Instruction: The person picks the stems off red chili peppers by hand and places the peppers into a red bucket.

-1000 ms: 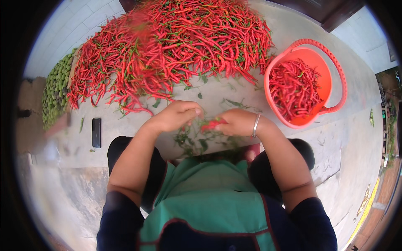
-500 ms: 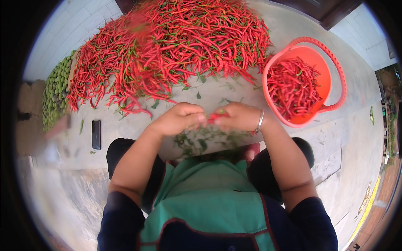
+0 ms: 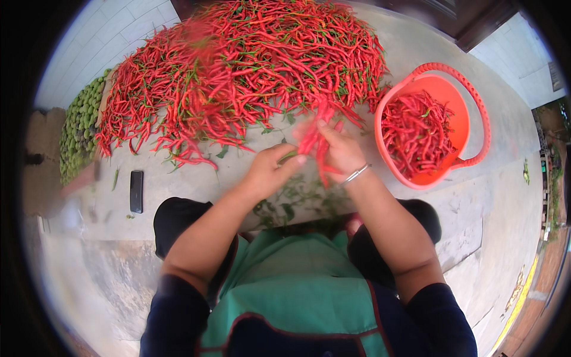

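My right hand [image 3: 344,149], with a silver bangle at its wrist, is closed around several long red chili peppers [image 3: 322,128] that stick out past its fingers; motion blurs them a little. Just left of it, the thumb and fingers of my left hand [image 3: 270,171] pinch at a green chili stem [image 3: 288,156] by the bunch. Beyond both hands spreads a large heap of red chilies [image 3: 285,59] with green stems. To the right, a coral-red bucket [image 3: 466,104] with a braided-looking handle holds picked chilies [image 3: 416,134].
Loose green stems and leaves [image 3: 291,199] litter the concrete floor [image 3: 511,196] below my hands. A black phone [image 3: 137,191] lies at the left. Small green round produce [image 3: 81,131] is piled at the far left, by a white tiled wall [image 3: 119,27]. A dark door [image 3: 458,18] stands behind.
My right hand has risen and turned, and more of the chili bunch shows in it. The left hand has shifted slightly right and now pinches a green stem.
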The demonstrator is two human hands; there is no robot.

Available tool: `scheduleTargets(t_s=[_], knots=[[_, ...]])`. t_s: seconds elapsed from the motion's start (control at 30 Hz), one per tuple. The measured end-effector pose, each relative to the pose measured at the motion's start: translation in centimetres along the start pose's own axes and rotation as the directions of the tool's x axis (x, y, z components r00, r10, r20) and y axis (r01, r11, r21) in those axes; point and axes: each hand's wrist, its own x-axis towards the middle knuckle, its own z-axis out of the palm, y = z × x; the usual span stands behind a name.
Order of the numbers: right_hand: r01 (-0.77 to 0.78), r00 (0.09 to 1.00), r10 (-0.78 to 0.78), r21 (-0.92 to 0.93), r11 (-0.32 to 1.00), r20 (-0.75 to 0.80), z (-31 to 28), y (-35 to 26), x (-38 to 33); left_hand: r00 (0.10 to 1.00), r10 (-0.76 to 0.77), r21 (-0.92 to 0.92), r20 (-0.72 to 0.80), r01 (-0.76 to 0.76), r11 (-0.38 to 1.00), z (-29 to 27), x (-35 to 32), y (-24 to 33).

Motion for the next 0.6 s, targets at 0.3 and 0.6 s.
scheduleTargets(t_s=[0.3, 0.6], knots=[[0.070, 0.961, -0.062, 0.019, 0.997, -0.268, 0.0, 0.8, -0.7, 0.984, -0.111, -0.177, -0.136, 0.086, 0.980, 0.6, 1.7, -1.8], [0.068, 0.920, -0.138, -0.196, 0.978, -0.368, -1.3, -0.7, -3.2, 0.984, 0.011, -0.089, -0.176, -0.027, 0.996, 4.1, 3.7, -0.2]])
